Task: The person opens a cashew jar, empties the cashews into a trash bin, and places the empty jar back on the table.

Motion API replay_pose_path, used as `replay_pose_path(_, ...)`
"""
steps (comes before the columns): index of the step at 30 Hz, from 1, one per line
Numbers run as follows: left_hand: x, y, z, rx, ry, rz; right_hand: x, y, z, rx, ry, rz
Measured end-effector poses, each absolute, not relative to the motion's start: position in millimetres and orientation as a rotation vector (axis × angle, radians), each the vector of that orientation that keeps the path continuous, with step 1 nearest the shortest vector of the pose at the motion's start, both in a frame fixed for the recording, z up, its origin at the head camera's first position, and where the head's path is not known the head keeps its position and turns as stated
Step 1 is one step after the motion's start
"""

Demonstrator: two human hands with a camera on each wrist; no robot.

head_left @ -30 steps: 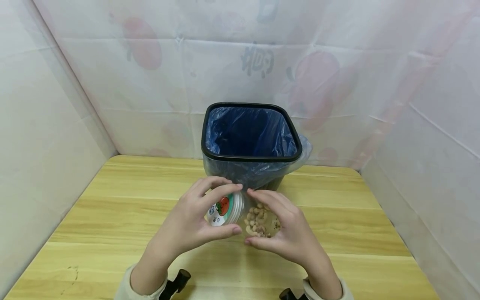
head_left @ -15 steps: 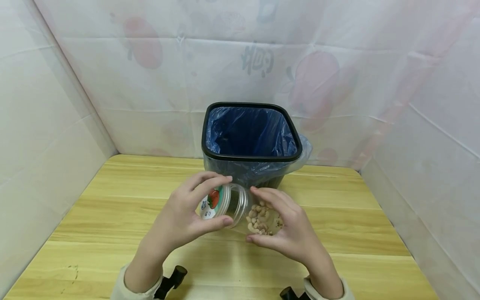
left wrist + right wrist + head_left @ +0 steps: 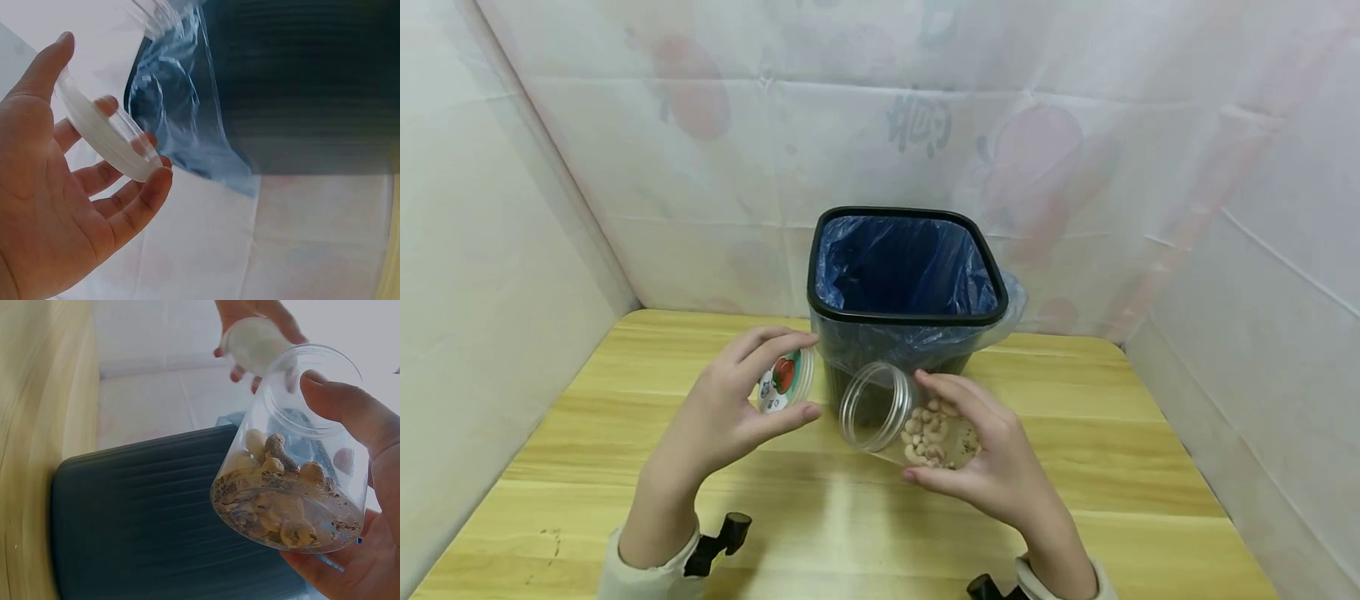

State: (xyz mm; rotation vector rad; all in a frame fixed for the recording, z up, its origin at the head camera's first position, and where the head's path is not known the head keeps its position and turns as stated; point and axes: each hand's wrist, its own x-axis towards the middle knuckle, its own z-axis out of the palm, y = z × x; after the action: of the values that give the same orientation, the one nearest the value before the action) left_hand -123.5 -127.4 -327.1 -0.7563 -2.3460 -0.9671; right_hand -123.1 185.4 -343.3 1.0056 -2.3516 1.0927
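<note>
1. The left hand [image 3: 722, 408] is curved in a wide C, thumb and fingers on opposite edges of the lid [image 3: 784, 382]; the left wrist view alone shows the open palm side, with the fingertips bent round the rim.
2. The lid is off, well apart from the jar; the head view gives its printed top, while the left wrist view gives its pale edge and clear skirt; the label has a red fruit on white, a green border and small writing too small to read.
3. The bin [image 3: 910, 318] stands on the table [image 3: 1075, 475], behind both hands; the head view looks into its bag [image 3: 1009, 310], which spills over the black rim; the right wrist view shows the ribbed side.
4. The jar [image 3: 904, 408] is in front of the bin, tilted, its mouth towards the lid; the nuts [image 3: 928, 433] lie in its lower end; only the right wrist view shows clearly the dark crumbs under them, against the base.
5. The right hand [image 3: 996, 442] is spread round the jar, gripping it between thumb and fingers.
6. The curtain [image 3: 850, 158] behind bears faint fruit and grey characters, too faded to read.
</note>
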Motion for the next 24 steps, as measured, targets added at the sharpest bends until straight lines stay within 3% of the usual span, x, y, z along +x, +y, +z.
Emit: replay_pose_path(24, -150.4, -146.4, -351.4, -0.527, -2.653, -0.787, -125.8, 193.3, -341.3, 1.012, -2.295, 1.115)
